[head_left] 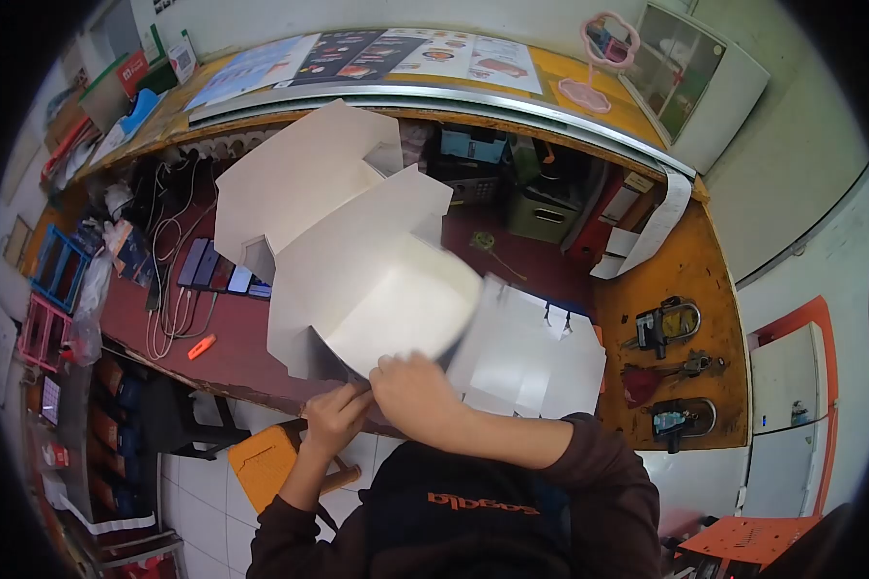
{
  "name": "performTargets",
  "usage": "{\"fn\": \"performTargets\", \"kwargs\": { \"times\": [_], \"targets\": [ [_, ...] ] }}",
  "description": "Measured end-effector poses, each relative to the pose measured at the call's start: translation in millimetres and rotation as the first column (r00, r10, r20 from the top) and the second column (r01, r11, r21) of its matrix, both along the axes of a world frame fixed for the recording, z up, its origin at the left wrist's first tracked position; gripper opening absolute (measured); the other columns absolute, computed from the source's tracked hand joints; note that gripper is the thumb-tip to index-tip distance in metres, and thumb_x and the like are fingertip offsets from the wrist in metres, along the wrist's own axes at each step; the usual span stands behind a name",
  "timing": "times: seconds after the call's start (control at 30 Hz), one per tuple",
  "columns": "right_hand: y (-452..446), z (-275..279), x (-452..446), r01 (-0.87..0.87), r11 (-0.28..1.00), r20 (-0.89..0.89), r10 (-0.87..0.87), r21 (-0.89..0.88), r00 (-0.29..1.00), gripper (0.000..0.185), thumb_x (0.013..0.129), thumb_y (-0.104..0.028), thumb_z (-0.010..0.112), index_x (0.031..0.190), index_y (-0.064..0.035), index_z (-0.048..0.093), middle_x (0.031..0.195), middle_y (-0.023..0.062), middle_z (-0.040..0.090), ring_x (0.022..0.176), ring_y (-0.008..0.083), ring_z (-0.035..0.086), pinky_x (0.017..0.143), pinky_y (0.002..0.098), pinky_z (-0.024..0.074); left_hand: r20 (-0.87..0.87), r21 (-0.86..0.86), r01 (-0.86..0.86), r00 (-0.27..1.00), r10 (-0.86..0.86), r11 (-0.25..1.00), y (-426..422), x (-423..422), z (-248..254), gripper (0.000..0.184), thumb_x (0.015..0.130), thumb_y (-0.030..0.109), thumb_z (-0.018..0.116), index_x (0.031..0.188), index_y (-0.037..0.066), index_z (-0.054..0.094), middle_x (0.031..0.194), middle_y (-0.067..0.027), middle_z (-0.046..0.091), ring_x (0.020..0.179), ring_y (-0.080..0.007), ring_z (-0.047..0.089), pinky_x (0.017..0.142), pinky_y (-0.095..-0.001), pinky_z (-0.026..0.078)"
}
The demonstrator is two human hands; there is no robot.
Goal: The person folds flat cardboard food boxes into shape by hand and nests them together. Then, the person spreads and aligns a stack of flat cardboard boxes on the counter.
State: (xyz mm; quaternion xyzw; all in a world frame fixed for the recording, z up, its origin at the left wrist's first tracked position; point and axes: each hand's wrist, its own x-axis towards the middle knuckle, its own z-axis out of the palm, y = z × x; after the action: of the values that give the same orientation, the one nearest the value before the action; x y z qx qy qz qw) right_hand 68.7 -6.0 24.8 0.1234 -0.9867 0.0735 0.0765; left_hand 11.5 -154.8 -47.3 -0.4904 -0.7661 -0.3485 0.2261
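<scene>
A part-folded white paperboard box point(396, 299) lies on the dark red desk, its near edge at my hands. My left hand point(338, 415) is closed, its fingers pinching at the box's near corner. My right hand point(410, 386) is closed over the near edge just beside it, fingers curled on the board. Behind the first box stands another opened white box point(299, 183), partly overlapped by it. To the right lies a stack of flat white sheets point(531, 352) with slots and folds.
Phones point(239, 279), white cables point(164, 289) and an orange marker point(202, 346) lie at the left of the desk. A green box point(543, 207) stands at the back. Padlocks point(658, 328) lie on the right counter. An orange stool point(261, 468) stands below the desk.
</scene>
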Motion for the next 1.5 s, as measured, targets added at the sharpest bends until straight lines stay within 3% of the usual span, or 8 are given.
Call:
{"fn": "performTargets", "kwargs": {
  "times": [0.33,0.5,0.7,0.83,1.03,1.17,1.27,1.5],
  "targets": [
    [-18.6,9.9,-10.8,-0.033,0.977,0.247,-0.02,0.209,0.969,0.009,0.067,-0.018,0.061,0.067,-0.0089,0.061,0.068,0.0068,0.058,0.07,0.0205,0.061,0.061,0.0352,0.0471,0.026,-0.085,0.102,0.995,-0.1,0.991,-6.3,-9.7,-9.4,0.019,0.053,0.004,0.063,0.071,0.005,0.056,0.062,-0.0049,0.048,0.05,-0.0205,0.051,0.044,-0.0304,0.041],
    [-23.6,-12.3,-45.1,0.074,0.989,0.1,-0.061,-0.129,0.993,0.008,0.065,-0.013,0.062,0.07,-0.0067,0.063,0.071,0.0067,0.062,0.068,0.019,0.063,0.051,0.0267,0.0495,-0.006,-0.152,0.06,0.998,-0.062,0.987,-11.7,-5.7,-18.6,0.018,0.059,0.007,0.063,0.076,0.005,0.056,0.066,-0.0057,0.052,0.053,-0.0228,0.053,0.045,-0.0318,0.043],
    [-42.4,-5.8,-40.8,0.109,0.983,0.329,-0.152,0.146,0.932,0.008,0.065,-0.009,0.06,0.071,-0.0038,0.061,0.069,0.0094,0.061,0.066,0.0206,0.063,0.052,0.0292,0.0493,-0.016,-0.318,-0.329,0.94,0.342,0.889,-13.0,-22.7,-29.4,0.028,0.07,0.012,0.059,0.096,0.006,0.052,0.092,-0.0073,0.054,0.057,-0.0273,0.056,0.046,-0.0353,0.043],
    [-38.1,-23.4,-61.9,0.056,0.976,0.425,-0.142,0.209,0.894,0.008,0.065,-0.011,0.059,0.07,-0.0045,0.062,0.075,0.0111,0.062,0.064,0.02,0.062,0.054,0.03,0.0492,0.025,-0.211,-0.386,0.916,0.399,0.898,-1.3,-19.9,-28.9,0.032,0.071,0.009,0.058,0.101,0.006,0.049,0.104,-0.0079,0.051,0.059,-0.0284,0.056,0.05,-0.0377,0.045],
    [26.5,-2.4,-29.8,0.031,0.887,0.149,0.043,-0.46,0.988,0.035,0.083,-0.025,0.05,0.108,-0.0005,0.052,0.094,0.0172,0.059,0.085,0.0304,0.057,0.07,0.0344,0.0451,0.028,0.38,-0.414,0.899,0.437,0.827,16.0,15.0,-41.9,0.024,0.069,0.003,0.06,0.091,0.007,0.052,0.088,-0.0075,0.054,0.074,-0.0299,0.052,0.069,-0.0364,0.042],
    [82.2,11.3,26.6,0.085,0.637,-0.112,-0.263,-0.767,0.958,0.031,0.085,-0.02,0.049,0.111,-0.0036,0.052,0.097,0.0135,0.057,0.089,0.0245,0.055,0.074,0.0307,0.0424,0.025,0.244,0.002,1.0,-0.009,0.97,63.5,69.5,-56.3,0.007,0.067,0.009,0.062,0.066,0.011,0.055,0.064,-0.004,0.051,0.067,-0.0259,0.049,0.063,-0.0361,0.037],
    [102.9,-27.5,60.3,0.16,0.36,-0.029,-0.468,-0.919,0.883,0.027,0.086,-0.018,0.048,0.108,-0.0031,0.054,0.092,0.011,0.058,0.083,0.0179,0.055,0.074,0.0278,0.0418,0.369,-0.203,0.598,0.78,-0.506,0.775,138.9,80.6,-108.8,0.03,0.066,0.022,0.069,0.088,0.008,0.054,0.099,-0.0117,0.053,0.101,-0.0285,0.048,0.085,-0.0434,0.035],
    [112.9,-98.0,142.0,0.566,0.127,0.522,-0.268,-0.814,0.81,0.023,0.087,-0.015,0.048,0.1,0.001,0.057,0.087,0.007,0.059,0.082,0.01,0.053,0.073,0.023,0.0418,0.354,-0.394,0.744,0.664,-0.658,0.539,205.0,48.3,-189.3,0.044,0.065,0.029,0.069,0.102,0.009,0.055,0.112,-0.0069,0.052,0.101,-0.0293,0.05,0.09,-0.0392,0.038]
  ]
}}
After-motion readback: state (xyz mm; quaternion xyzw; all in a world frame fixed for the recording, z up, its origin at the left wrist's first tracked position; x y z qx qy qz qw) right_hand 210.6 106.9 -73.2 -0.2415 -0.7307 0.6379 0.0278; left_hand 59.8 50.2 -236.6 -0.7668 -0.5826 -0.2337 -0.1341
